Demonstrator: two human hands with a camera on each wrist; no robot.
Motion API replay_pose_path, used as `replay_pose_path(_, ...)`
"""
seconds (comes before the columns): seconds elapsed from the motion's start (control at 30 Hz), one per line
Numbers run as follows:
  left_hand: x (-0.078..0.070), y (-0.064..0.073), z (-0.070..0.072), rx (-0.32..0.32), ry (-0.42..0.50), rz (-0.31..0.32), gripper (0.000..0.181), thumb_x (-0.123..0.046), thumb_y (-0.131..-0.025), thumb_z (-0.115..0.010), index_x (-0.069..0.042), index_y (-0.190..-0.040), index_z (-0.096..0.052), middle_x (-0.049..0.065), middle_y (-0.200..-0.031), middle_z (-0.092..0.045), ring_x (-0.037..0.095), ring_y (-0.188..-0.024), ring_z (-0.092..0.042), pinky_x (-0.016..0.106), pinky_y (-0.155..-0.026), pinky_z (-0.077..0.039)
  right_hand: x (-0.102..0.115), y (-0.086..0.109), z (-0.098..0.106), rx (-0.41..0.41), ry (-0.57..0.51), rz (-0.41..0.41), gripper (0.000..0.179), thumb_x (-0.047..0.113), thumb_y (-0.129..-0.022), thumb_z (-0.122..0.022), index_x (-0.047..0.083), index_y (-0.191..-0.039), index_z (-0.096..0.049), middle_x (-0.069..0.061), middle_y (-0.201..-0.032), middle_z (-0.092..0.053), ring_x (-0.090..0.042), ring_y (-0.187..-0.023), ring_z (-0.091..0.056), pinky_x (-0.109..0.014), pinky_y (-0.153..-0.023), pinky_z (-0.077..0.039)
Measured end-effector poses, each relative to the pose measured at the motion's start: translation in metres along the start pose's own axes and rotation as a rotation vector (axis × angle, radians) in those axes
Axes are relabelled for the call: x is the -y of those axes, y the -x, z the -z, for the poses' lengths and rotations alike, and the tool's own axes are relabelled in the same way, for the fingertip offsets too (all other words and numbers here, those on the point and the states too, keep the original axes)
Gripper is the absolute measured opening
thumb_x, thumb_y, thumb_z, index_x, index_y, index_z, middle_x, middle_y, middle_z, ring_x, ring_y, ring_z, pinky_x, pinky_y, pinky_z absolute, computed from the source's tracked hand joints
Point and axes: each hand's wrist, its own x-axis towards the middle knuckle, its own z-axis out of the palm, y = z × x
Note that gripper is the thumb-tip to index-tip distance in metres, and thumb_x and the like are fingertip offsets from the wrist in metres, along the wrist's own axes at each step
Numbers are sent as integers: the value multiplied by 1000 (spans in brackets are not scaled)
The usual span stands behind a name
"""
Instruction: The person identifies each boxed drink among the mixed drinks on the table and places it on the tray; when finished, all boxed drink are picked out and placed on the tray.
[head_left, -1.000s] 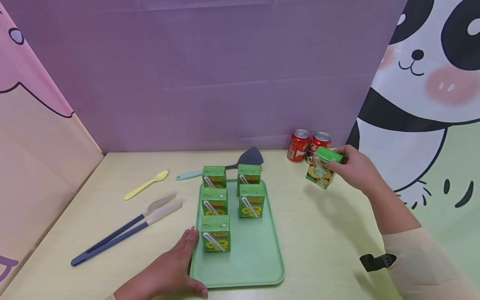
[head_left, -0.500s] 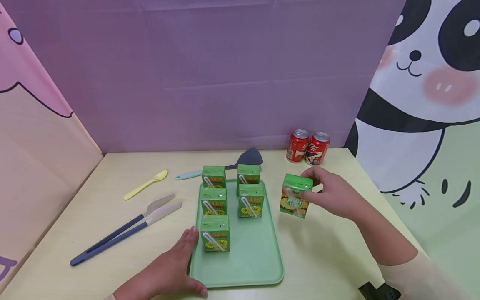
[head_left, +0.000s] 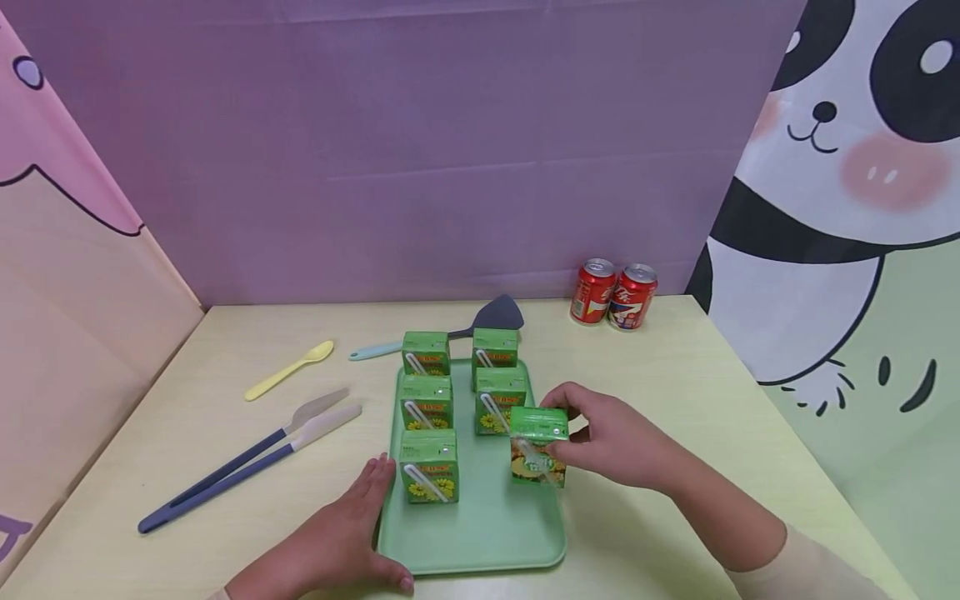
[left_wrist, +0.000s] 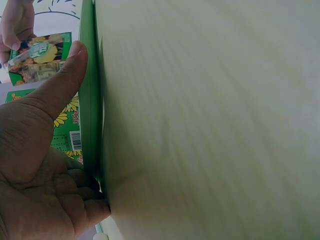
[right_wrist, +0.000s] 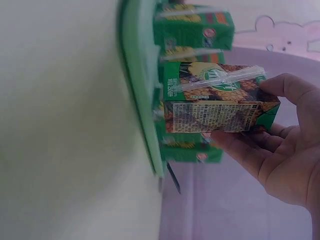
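Note:
In the head view, my right hand (head_left: 611, 442) grips a green juice box (head_left: 537, 450) with pineapple pictures by its upper part, thumb in front and fingers behind. The box is over the right side of the light green tray (head_left: 487, 533); whether it touches the tray I cannot tell. The right wrist view shows its printed side and a wrapped straw on the juice box (right_wrist: 215, 95). Several green drink cartons (head_left: 429, 467) with yellow flowers stand in two columns on the tray. My left hand (head_left: 337, 533) rests against the tray's left front corner, thumb along the front edge.
Two red cans (head_left: 594, 292) stand at the back right. A spatula (head_left: 495, 315) lies behind the tray. To the left are a yellow spoon (head_left: 292, 369) and dark blue-handled tongs (head_left: 247, 467). A purple cloth wall (head_left: 450, 167) closes off the back.
My right hand has carried the pineapple juice box from in front of the cans leftward and nearer, to over the tray's right side. My left hand has stayed at the tray.

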Motion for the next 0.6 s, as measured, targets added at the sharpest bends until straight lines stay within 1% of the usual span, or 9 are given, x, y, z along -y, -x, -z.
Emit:
replay_pose_path(0.13, 0, 0, 0, -6, 1, -7, 145, -74, -52, -80, -4, -157, -11, 16, -165, -9, 34, -151, -11, 57, -110, -35, -1, -3, -13, 21, -6, 36, 34, 19, -86, -72, 17, -116, -55, 5, -105, -64, -20, -104, -60, -24, -82, -56)
replay_pose_path(0.3, -2, 0, 0, -4, 6, -4, 145, -74, -51, -80, -5, -158, -11, 16, -165, -9, 34, -151, -11, 57, -110, -34, -5, -7, -25, 46, -42, 31, 36, 22, -86, -73, 18, -117, -54, 5, -106, -63, -21, -105, -59, -26, -84, -56)
replay_pose_path(0.43, -1, 0, 0, -4, 9, -5, 145, -74, -51, -81, -5, -158, -10, 16, -165, -9, 34, -151, -11, 57, -110, -35, -7, -9, -30, 71, -77, 29, 37, 22, -87, -73, 17, -118, -53, 3, -108, -63, -21, -105, -60, -27, -83, -57)
replay_pose_path(0.6, -1, 0, -1, -4, 5, -1, 145, -74, -52, -80, -5, -158, -10, 16, -165, -9, 34, -151, -12, 57, -110, -35, -9, -10, -34, 88, -90, 28, 38, 21, -88, -72, 17, -120, -52, 1, -109, -62, -21, -106, -59, -27, -83, -56)
